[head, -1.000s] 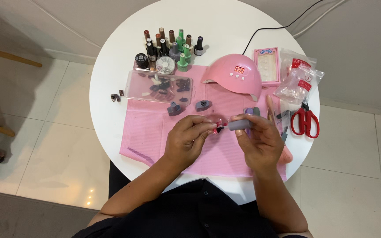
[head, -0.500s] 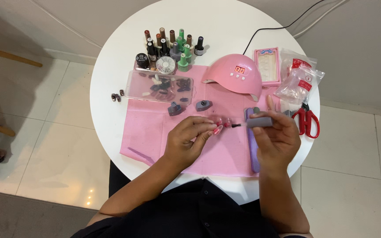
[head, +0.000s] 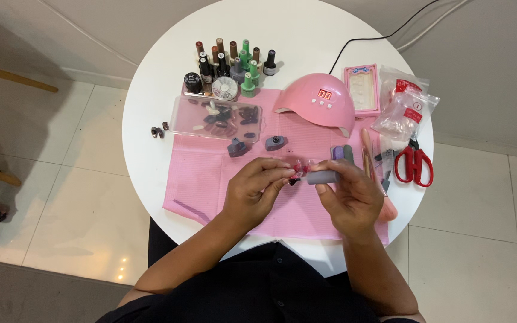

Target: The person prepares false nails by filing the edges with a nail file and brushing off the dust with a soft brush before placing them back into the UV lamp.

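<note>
My left hand (head: 254, 190) pinches a small pink-red nail tip (head: 297, 168) over the pink mat (head: 204, 179). A grey nail-polish brush cap (head: 323, 177) lies sideways in my right hand (head: 349, 197), its brush end touching the tip. Both hands meet at the middle of the round white table (head: 151, 90). The open grey polish bottle (head: 342, 153) stands just beyond my right hand.
A pink nail lamp (head: 318, 101) sits behind the hands. Several polish bottles (head: 228, 63) cluster at the back. A clear box of nail tips (head: 216, 118), two grey holders (head: 257, 145), red scissors (head: 413, 162), bagged tips (head: 405, 104) and a pink card box (head: 362, 90) lie around.
My right hand has turned the grey brush cap back toward the nail tip and lowered slightly. The long purple file that it showed half a second ago is out of view.
</note>
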